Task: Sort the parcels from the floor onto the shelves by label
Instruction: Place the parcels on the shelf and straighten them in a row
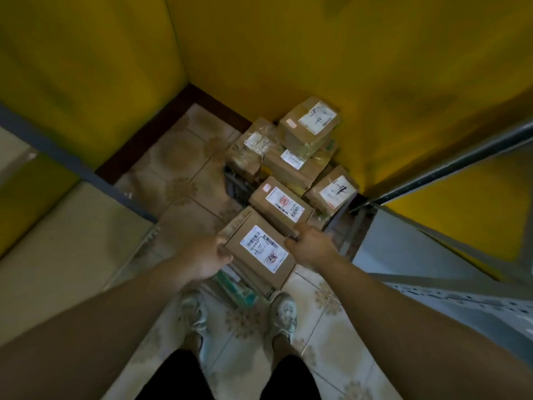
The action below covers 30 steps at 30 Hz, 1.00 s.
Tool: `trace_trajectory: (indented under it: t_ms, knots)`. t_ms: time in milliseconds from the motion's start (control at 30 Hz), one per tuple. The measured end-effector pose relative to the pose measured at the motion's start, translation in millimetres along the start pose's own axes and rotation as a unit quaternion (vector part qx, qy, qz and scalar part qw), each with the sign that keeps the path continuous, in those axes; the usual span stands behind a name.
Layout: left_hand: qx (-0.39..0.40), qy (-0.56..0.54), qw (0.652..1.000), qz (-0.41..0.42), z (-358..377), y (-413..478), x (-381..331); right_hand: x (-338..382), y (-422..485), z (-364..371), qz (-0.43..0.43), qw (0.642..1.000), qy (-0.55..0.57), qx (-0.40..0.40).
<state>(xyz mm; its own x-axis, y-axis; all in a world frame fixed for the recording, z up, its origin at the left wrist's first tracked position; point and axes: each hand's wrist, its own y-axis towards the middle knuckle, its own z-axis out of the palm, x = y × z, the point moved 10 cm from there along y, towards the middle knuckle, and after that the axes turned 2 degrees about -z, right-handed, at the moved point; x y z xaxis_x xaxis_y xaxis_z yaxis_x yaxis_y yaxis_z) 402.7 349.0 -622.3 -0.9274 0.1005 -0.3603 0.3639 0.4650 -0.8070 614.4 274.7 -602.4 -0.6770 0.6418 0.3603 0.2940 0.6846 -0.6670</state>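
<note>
- Left hand (207, 258) grips left edge of brown parcel (259, 249); right hand (310, 245) grips its right edge.
- Parcel label-up, held over tiled floor (178, 168), just ahead of shoes (284, 313).
- Other parcels (291, 168) stacked in yellow-walled corner, beside metal shelf (432, 287).

**Dim, yellow-cast light in a wide-angle view**

Soft, dull light fills the corner, turning the yellow walls (317, 53) muddy and casting no hard shadows. The darkest patch lies under the stacked parcels (291, 168). Their white labels (317, 116) are the brightest spots, without glare. The parcel (264, 249) gripped by the left hand (206, 258) and right hand (310, 246) is fairly sharp, though its print is smeared. Walls and forearms (115, 313) blur toward the edges, where shelf rails (450, 166) bow with lens distortion.
</note>
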Motion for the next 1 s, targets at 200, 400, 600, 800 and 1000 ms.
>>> trace_trajectory:
  t_ms: [200,400,600,800,1000]
  knots:
    - [-0.066,-0.158,0.984,-0.056,54.0,70.2,17.6,-45.3,70.1,38.8,-0.029,0.995,-0.014,0.095]
    - [-0.134,-0.314,0.934,-0.104,83.4,103.9,25.9,-71.5,113.2,76.5,-0.010,0.990,-0.001,0.143]
    - [-0.213,-0.410,0.868,-0.180,98.9,119.6,52.1,-74.0,134.0,111.2,0.013,0.985,0.059,0.160]
    - [-0.183,-0.593,0.757,-0.205,123.7,121.4,45.6,-66.3,141.0,119.4,0.003,0.988,0.109,0.113]
    - [-0.149,-0.605,0.774,-0.112,118.4,131.4,44.1,-69.1,138.1,124.8,0.017,0.974,0.223,0.045]
